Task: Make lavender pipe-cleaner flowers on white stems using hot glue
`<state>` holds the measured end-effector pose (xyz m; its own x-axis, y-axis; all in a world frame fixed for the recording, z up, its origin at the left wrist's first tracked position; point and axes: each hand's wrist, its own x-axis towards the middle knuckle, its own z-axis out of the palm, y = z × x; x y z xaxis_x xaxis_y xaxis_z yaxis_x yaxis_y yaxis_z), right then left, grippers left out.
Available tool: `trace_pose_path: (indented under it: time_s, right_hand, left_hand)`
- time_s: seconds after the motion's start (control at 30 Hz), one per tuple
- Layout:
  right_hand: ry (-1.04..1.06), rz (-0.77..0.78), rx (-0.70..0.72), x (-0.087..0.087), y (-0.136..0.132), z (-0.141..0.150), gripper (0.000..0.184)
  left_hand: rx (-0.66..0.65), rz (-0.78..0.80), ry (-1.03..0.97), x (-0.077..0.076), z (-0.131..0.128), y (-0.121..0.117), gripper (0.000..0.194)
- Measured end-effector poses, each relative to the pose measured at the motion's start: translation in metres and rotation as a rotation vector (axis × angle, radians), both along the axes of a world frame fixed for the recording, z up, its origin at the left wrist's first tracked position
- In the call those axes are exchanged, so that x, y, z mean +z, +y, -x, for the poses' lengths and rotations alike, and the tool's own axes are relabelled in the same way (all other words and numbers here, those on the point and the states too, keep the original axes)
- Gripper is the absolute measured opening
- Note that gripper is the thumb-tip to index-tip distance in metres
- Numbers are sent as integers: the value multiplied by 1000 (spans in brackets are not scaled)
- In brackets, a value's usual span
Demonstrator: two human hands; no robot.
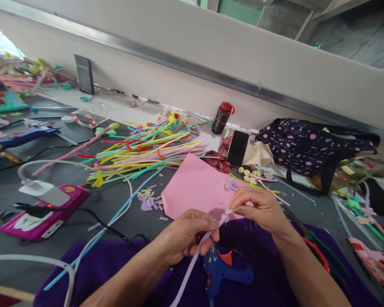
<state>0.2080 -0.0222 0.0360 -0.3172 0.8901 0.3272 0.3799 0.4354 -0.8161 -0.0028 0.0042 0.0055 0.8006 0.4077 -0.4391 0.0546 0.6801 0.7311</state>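
Observation:
My left hand is closed on a pale lilac strip that trails down toward my lap. My right hand pinches the upper end of the same strip, just above and to the right of the left thumb. Both hands hover over the near edge of a pink foam sheet. A blue glue gun with an orange trigger lies on the purple cloth directly below my hands. Small lilac cut pieces lie left of the pink sheet.
A heap of coloured straws and sticks lies behind the sheet. A dark bottle with a red cap, a phone and a spotted bag stand at the back right. A pink power strip with cables sits left.

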Motion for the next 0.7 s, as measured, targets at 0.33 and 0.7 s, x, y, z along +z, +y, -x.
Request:
trace_pose_path:
  time_s: [0.33, 0.7]
  right_hand:
    - [-50, 39, 28, 2, -5, 4, 10]
    - [-143, -11, 28, 4, -6, 8, 10]
  left_hand:
    - [6, -42, 17, 2, 1, 0, 24]
    - [20, -89, 63, 2, 0, -1, 24]
